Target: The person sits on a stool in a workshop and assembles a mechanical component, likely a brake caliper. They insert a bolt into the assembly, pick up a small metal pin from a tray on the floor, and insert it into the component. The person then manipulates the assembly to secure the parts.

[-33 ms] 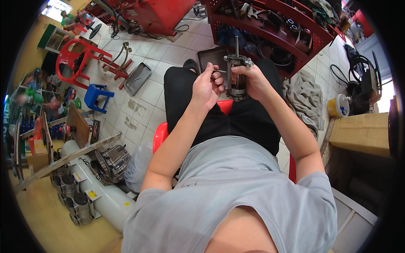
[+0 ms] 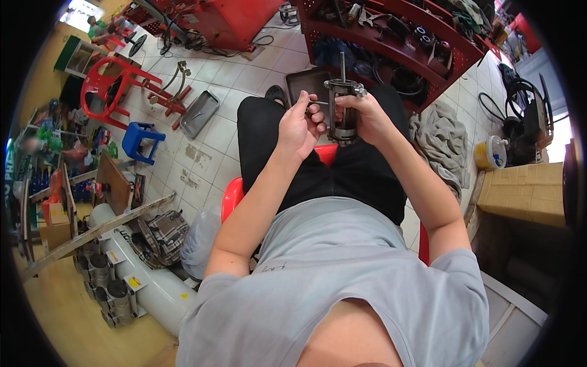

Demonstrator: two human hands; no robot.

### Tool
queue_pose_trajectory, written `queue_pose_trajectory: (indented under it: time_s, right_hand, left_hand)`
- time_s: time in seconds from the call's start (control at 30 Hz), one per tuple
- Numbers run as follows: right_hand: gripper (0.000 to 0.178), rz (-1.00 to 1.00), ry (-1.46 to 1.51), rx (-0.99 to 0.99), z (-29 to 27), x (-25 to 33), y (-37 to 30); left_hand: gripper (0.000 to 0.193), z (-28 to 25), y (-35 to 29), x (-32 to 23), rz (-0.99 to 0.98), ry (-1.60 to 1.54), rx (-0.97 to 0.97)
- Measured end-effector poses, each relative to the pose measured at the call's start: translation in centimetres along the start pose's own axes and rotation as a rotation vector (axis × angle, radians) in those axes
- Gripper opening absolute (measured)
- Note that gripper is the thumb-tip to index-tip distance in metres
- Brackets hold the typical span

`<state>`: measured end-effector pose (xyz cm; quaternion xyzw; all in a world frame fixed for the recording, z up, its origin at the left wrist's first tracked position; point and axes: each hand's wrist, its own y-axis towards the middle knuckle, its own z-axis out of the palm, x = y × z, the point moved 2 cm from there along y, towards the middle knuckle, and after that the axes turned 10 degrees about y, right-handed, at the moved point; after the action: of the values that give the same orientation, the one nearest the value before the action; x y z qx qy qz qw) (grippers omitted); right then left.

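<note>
At 12 o'clock, above your lap, an upright metal frame (image 2: 343,131) is held up. Your right hand (image 2: 370,116) grips it from its 3 o'clock side; your left hand (image 2: 299,127), at its 9 o'clock, is curled closed around a thin rod (image 2: 320,103) pointing toward it. Work seems partway: the frame is in one piece, its shaft (image 2: 343,65) rising toward 12 o'clock; what remains cannot be told. Your right fingers cover the frame's middle, its far side is hidden, and whether the rod's tip enters or merely touches is unclear.
</note>
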<state>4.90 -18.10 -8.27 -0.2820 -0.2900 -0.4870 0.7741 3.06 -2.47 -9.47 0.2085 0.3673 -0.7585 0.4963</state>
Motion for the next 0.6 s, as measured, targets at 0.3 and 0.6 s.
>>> queue_pose_trajectory:
  time_s: [0.3, 0.6]
  right_hand:
    - [0.013, -0.023, -0.041, 0.035, -0.8, -0.1, 0.2]
    - [0.023, -0.155, -0.157, 0.04, -0.9, -1.1, 0.8]
  left_hand:
    - [0.015, -0.2, -0.4, -0.7, 0.087, -0.156, 0.086]
    - [0.022, -3.0, 0.7, 0.1, 0.082, -0.021, -0.018]
